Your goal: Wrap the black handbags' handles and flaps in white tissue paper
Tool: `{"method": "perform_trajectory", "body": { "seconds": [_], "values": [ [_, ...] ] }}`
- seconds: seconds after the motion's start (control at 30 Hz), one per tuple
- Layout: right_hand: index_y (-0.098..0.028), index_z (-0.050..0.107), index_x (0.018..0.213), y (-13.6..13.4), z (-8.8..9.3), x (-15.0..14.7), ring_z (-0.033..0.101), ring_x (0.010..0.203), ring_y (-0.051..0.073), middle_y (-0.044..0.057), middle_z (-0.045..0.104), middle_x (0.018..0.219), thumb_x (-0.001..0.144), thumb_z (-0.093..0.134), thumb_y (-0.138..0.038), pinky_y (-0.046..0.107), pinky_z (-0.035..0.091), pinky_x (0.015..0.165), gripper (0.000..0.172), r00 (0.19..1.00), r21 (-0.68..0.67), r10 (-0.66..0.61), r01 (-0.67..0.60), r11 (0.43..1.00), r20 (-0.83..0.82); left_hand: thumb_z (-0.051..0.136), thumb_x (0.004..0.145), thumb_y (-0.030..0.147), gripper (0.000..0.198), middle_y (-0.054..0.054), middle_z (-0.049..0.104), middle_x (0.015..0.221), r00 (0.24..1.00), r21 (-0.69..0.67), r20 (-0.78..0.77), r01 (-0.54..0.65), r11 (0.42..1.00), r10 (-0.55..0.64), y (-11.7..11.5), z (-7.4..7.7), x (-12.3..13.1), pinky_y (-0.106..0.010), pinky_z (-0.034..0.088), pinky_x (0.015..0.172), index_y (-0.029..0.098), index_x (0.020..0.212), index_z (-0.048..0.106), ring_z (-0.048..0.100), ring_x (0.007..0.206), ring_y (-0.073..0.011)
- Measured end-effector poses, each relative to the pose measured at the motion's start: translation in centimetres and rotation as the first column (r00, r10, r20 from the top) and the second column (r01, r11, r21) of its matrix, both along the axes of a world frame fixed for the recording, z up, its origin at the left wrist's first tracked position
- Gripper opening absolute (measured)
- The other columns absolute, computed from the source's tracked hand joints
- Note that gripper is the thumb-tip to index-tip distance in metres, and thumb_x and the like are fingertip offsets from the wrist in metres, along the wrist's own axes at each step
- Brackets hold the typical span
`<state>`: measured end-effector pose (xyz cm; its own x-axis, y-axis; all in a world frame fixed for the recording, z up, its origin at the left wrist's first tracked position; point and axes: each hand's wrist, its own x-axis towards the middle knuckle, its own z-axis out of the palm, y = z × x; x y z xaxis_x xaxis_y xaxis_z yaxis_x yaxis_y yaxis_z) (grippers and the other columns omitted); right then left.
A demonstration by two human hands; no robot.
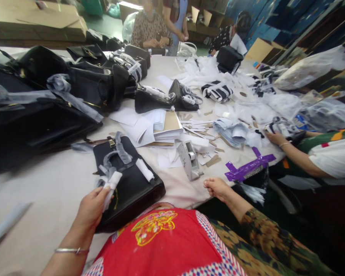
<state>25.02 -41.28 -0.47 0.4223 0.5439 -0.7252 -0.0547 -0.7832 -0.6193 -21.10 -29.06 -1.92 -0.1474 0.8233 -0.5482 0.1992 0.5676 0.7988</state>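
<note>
A black handbag (142, 193) lies on the table in front of me, its handle (122, 149) wrapped in clear film. My left hand (92, 205) is closed at the bag's left side, pinching a white wrapped strap piece (112, 186) between thumb and fingers. Another white wrapped piece (144, 170) rests on the bag's front. My right hand (217, 188) is held near the table edge with its fingers pinched together; whatever may be between them is too small to make out. Just beyond it stands a grey tape dispenser (188, 163).
Black bags (94, 80) crowd the left side. Paper sheets (149, 126) and cardboard strips (199, 128) lie mid-table. Purple tape (248, 168) covers something at the right edge. A co-worker's arm (293, 149) reaches in from the right; other people (151, 30) work across the table.
</note>
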Motion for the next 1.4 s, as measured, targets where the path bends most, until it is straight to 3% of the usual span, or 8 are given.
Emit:
{"method": "perform_trajectory", "body": {
  "seconds": [0.2,0.33,0.43,0.57,0.7,0.83,1.03,1.4],
  "values": [
    [-0.021,0.05,0.048,0.4,-1.3,-1.0,0.034,0.037,0.009,-0.005,0.041,0.037,0.059,0.06,-0.013,0.023,0.022,0.038,0.017,0.965,-0.085,0.213,-0.202,0.976,0.154,0.066,0.068,0.058,0.046,0.0,0.063,0.063,0.998,0.062,-0.059,0.038,0.997,-0.034,-0.3,0.5,0.2,-0.025,0.038,0.052,0.014,0.08,0.069,0.054,0.057,-0.0156],
    [-0.019,0.061,0.059,2.0,1.2,-4.2,0.041,0.039,0.011,-0.001,0.056,0.05,0.066,0.065,-0.027,0.024,0.028,0.04,0.012,0.834,0.014,0.551,-0.551,0.834,0.016,0.058,0.077,0.052,0.04,-0.001,0.062,0.062,0.978,0.132,-0.187,0.122,0.984,-0.096,-0.9,1.4,0.6,-0.025,0.036,0.054,0.014,0.075,0.069,0.054,0.058,-0.0157],
    [-0.018,0.064,0.071,6.3,4.5,-10.1,0.048,0.051,0.011,-0.001,0.059,0.06,0.077,0.066,-0.039,0.023,0.037,0.05,0.022,0.631,0.27,0.774,-0.737,0.62,-0.056,0.052,0.081,0.046,0.037,-0.001,0.061,0.062,0.956,0.175,-0.276,0.154,0.972,-0.101,-0.9,1.9,0.8,-0.025,0.035,0.054,0.014,0.072,0.068,0.053,0.058,-0.0151],
    [-0.019,0.059,0.071,12.5,7.1,-21.0,0.044,0.048,0.01,-0.003,0.056,0.057,0.077,0.065,-0.045,0.023,0.034,0.047,0.028,0.555,0.443,0.828,-0.724,0.529,-0.081,0.051,0.083,0.038,0.033,-0.001,0.057,0.06,0.926,0.215,-0.364,0.192,0.958,-0.104,-1.2,2.4,1.0,-0.026,0.033,0.057,0.014,0.066,0.064,0.05,0.059,-0.0142],
    [-0.019,0.058,0.066,15.7,5.8,-28.6,0.043,0.047,0.009,-0.003,0.056,0.055,0.074,0.065,-0.043,0.022,0.032,0.045,0.026,0.535,0.459,0.845,-0.754,0.47,0.014,0.056,0.084,0.032,0.027,-0.003,0.057,0.066,0.901,0.264,-0.427,0.21,0.941,-0.081,-1.6,2.2,1.0,-0.028,0.038,0.064,0.015,0.065,0.064,0.051,0.067,-0.0156],
    [-0.018,0.06,0.061,17.0,3.6,-31.0,0.047,0.053,0.011,-0.003,0.058,0.054,0.072,0.064,-0.037,0.023,0.036,0.052,0.022,0.484,0.398,0.864,-0.827,0.398,0.142,0.056,0.086,0.029,0.024,-0.005,0.056,0.073,0.854,0.295,-0.516,0.245,0.923,-0.062,-1.9,1.7,0.9,-0.029,0.043,0.068,0.014,0.071,0.065,0.053,0.071,-0.0168],
    [-0.017,0.062,0.061,17.4,2.1,-30.8,0.047,0.053,0.011,-0.002,0.059,0.055,0.071,0.064,-0.036,0.024,0.035,0.053,0.021,0.435,0.324,0.881,-0.874,0.362,0.189,0.055,0.088,0.027,0.021,-0.008,0.056,0.077,0.834,0.287,-0.547,0.262,0.921,-0.067,-2.1,1.2,1.0,-0.03,0.047,0.069,0.014,0.075,0.066,0.056,0.072,-0.0179],
    [-0.017,0.062,0.065,16.9,1.1,-30.4,0.04,0.044,0.009,-0.003,0.055,0.052,0.071,0.067,-0.044,0.023,0.029,0.044,0.028,0.533,0.291,0.838,-0.825,0.484,0.119,0.054,0.09,0.03,0.025,-0.011,0.059,0.083,0.83,0.293,-0.555,0.26,0.92,-0.058,-2.2,1.4,1.2,-0.031,0.049,0.072,0.012,0.079,0.067,0.059,0.077,-0.0192]
  ]
}}
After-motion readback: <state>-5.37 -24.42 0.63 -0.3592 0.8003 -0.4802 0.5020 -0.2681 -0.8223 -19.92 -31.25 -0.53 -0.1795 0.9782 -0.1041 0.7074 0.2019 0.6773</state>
